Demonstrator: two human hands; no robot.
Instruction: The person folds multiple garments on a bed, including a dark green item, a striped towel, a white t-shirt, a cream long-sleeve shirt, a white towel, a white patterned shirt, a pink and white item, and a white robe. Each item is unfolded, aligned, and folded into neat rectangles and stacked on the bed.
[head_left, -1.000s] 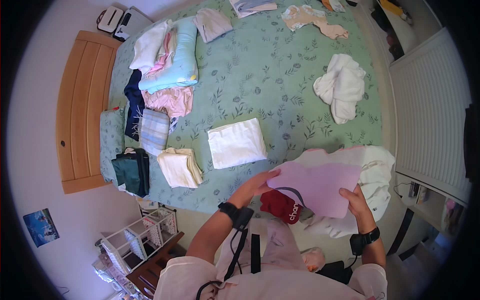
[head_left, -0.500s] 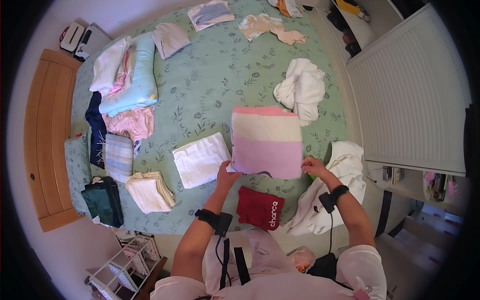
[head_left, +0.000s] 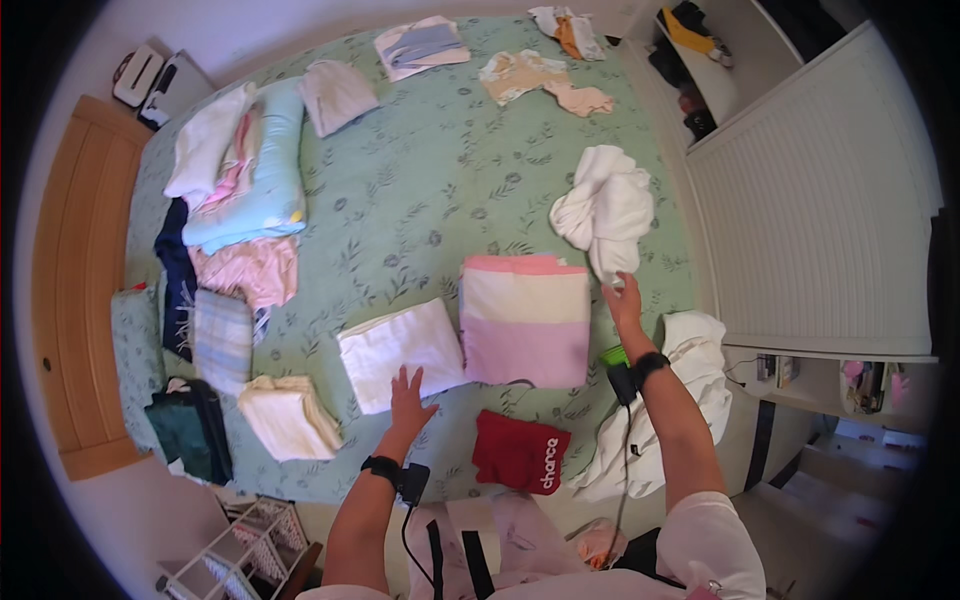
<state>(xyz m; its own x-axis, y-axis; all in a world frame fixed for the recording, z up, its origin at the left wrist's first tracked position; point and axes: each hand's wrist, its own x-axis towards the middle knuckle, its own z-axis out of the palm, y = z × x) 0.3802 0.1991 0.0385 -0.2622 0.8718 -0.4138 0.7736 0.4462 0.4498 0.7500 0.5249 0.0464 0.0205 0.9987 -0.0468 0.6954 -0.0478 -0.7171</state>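
Note:
My left hand (head_left: 408,405) is open, its fingers spread at the lower edge of a folded white cloth (head_left: 395,348). My right hand (head_left: 624,302) reaches to the lower end of a crumpled white cloth (head_left: 604,205), with its bent fingers closed on that end. Between the hands lies a neatly folded blanket (head_left: 525,335) with pink, cream and lilac bands. Below the blanket is a folded red garment (head_left: 515,450) with white lettering. A small green object (head_left: 613,356) shows beside my right wrist, partly covered.
Folded clothes and a light blue quilt (head_left: 285,160) line the left side of the patterned green bed (head_left: 420,200). Small baby garments (head_left: 525,75) lie at the far end. A rumpled white cloth (head_left: 690,370) hangs at the right edge, near a white louvred door (head_left: 810,220).
Both hands have left the banded blanket. My left hand has moved left to the folded white cloth, and my right hand has gone forward to the crumpled one. The view has shifted slightly.

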